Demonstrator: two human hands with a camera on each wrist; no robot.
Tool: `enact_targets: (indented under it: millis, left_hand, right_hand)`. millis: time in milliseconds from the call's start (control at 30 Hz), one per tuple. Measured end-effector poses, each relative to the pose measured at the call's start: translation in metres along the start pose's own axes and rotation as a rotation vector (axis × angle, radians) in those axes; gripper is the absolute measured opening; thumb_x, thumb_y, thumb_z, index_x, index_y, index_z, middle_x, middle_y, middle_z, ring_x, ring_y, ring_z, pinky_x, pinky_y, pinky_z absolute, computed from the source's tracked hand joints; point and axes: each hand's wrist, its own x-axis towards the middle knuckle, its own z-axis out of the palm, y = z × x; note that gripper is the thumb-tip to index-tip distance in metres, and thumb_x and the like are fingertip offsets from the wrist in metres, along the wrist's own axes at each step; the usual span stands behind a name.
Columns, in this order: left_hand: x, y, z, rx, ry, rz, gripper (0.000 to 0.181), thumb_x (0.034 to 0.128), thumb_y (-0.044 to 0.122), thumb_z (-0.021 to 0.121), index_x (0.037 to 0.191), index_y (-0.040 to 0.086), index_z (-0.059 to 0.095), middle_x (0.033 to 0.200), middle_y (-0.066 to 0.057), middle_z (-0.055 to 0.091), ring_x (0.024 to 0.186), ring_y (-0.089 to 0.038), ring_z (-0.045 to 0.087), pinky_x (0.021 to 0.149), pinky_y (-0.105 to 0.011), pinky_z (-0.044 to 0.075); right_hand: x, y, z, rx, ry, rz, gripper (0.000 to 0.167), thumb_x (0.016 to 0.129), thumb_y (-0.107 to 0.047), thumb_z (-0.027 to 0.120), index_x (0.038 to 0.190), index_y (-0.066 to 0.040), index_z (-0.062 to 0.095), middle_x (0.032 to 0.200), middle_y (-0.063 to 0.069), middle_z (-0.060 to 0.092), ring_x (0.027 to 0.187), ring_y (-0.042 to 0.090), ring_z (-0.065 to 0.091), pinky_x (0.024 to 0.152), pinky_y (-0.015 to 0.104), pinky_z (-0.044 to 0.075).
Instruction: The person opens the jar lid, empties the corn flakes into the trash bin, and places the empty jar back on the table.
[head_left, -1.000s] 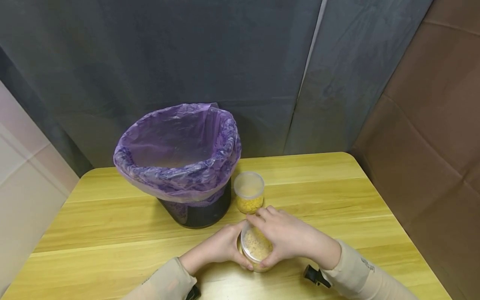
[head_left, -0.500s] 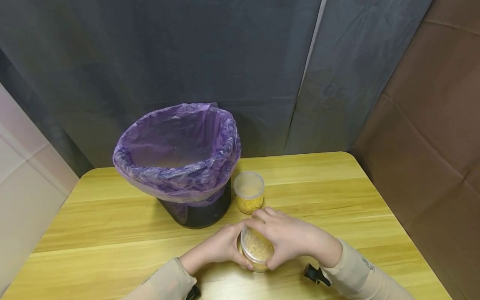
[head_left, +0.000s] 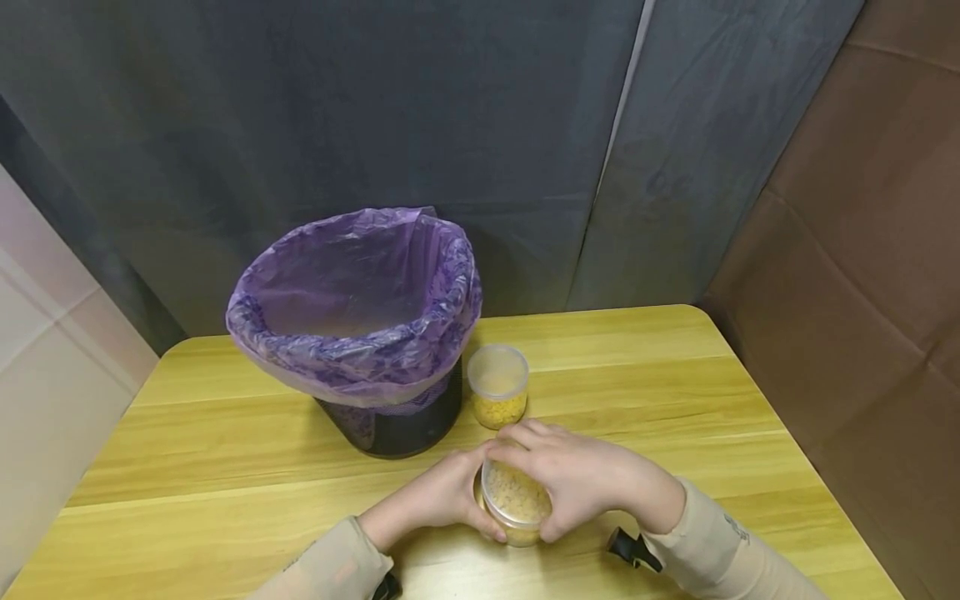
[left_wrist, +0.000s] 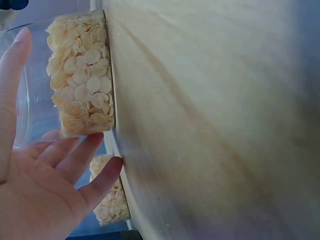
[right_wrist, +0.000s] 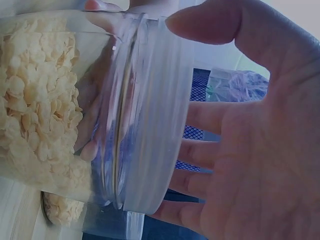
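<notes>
A clear round jar (left_wrist: 82, 75) part filled with pale yellow flakes stands on the table near its front, under both hands. My left hand (head_left: 450, 492) wraps its thumb and fingers around the jar's side. Over the top, my right hand (head_left: 573, 475) grips the frosted lid (right_wrist: 160, 115) by its rim, thumb on one side and fingers on the other. The lid sits on the jar's neck; how tightly, I cannot tell. Just behind the hands stands a second clear jar (head_left: 498, 383) with similar yellow flakes at its bottom.
A black mesh waste bin (head_left: 408, 429) lined with a purple plastic bag (head_left: 360, 358) stands behind and left of the jars. The wooden table (head_left: 660, 383) meets a dark grey curtain (head_left: 375, 100) at the back. Brown cloth (head_left: 862, 250) hangs on the right.
My right hand has turned slightly counterclockwise about the lid: its thumb moved right along the near rim, its fingers shifted left at the far side. The left hand stayed put.
</notes>
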Motion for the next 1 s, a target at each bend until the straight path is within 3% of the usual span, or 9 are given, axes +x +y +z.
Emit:
enact_targets:
  millis: [200, 333, 500, 700, 833, 1000]
  left_hand:
    - [0.001, 0.0, 0.0, -0.021, 0.001, 0.012, 0.102, 0.0539, 0.042, 0.091, 0.14, 0.017, 0.043, 0.131, 0.001, 0.056, 0.118, -0.011, 0.05, 0.103, -0.032, 0.037]
    - [0.0, 0.0, 0.0, -0.025, -0.007, 0.003, 0.104, 0.0546, 0.045, 0.09, 0.141, 0.015, 0.042, 0.132, -0.001, 0.055, 0.118, -0.012, 0.05, 0.103, -0.033, 0.037]
    - [0.0, 0.0, -0.001, -0.032, -0.017, -0.005, 0.108, 0.0557, 0.049, 0.088, 0.144, 0.013, 0.038, 0.133, -0.002, 0.055, 0.118, -0.012, 0.051, 0.103, -0.034, 0.038]
    - [0.001, 0.0, -0.001, -0.051, -0.016, -0.009, 0.11, 0.0548, 0.045, 0.09, 0.146, 0.012, 0.036, 0.134, -0.003, 0.054, 0.119, -0.014, 0.051, 0.102, -0.032, 0.039]
    - [0.001, 0.001, -0.001, -0.036, -0.016, -0.02, 0.113, 0.0542, 0.046, 0.09, 0.147, 0.011, 0.035, 0.136, -0.004, 0.053, 0.12, -0.015, 0.05, 0.102, -0.033, 0.039]
    - [0.001, 0.001, -0.001, -0.045, -0.017, -0.027, 0.113, 0.054, 0.045, 0.09, 0.146, 0.01, 0.035, 0.136, -0.004, 0.053, 0.121, -0.014, 0.049, 0.103, -0.033, 0.038]
  right_hand:
    - [-0.001, 0.0, 0.0, 0.009, -0.004, 0.001, 0.096, 0.054, -0.024, 0.081, 0.141, -0.008, 0.042, 0.138, 0.006, 0.04, 0.126, 0.022, 0.039, 0.106, 0.038, 0.034]
    - [0.0, -0.002, 0.002, 0.007, 0.018, 0.015, 0.094, 0.06, -0.033, 0.081, 0.141, -0.008, 0.041, 0.138, 0.007, 0.04, 0.125, 0.021, 0.039, 0.106, 0.038, 0.035]
    - [0.0, -0.005, 0.003, -0.018, 0.041, 0.114, 0.101, 0.067, -0.057, 0.078, 0.144, -0.006, 0.038, 0.141, 0.012, 0.038, 0.127, 0.025, 0.039, 0.105, 0.041, 0.035]
    - [-0.002, -0.009, 0.001, -0.09, 0.023, 0.234, 0.119, 0.062, -0.077, 0.067, 0.142, 0.005, 0.037, 0.133, 0.019, 0.045, 0.117, 0.027, 0.046, 0.097, 0.043, 0.044]
    - [-0.003, -0.012, 0.002, -0.114, 0.016, 0.272, 0.125, 0.059, -0.082, 0.062, 0.139, 0.011, 0.038, 0.128, 0.021, 0.047, 0.111, 0.027, 0.048, 0.09, 0.041, 0.048]
    - [-0.002, -0.014, 0.004, -0.136, 0.034, 0.292, 0.123, 0.059, -0.078, 0.067, 0.137, 0.012, 0.04, 0.12, 0.019, 0.05, 0.104, 0.026, 0.05, 0.083, 0.04, 0.05]
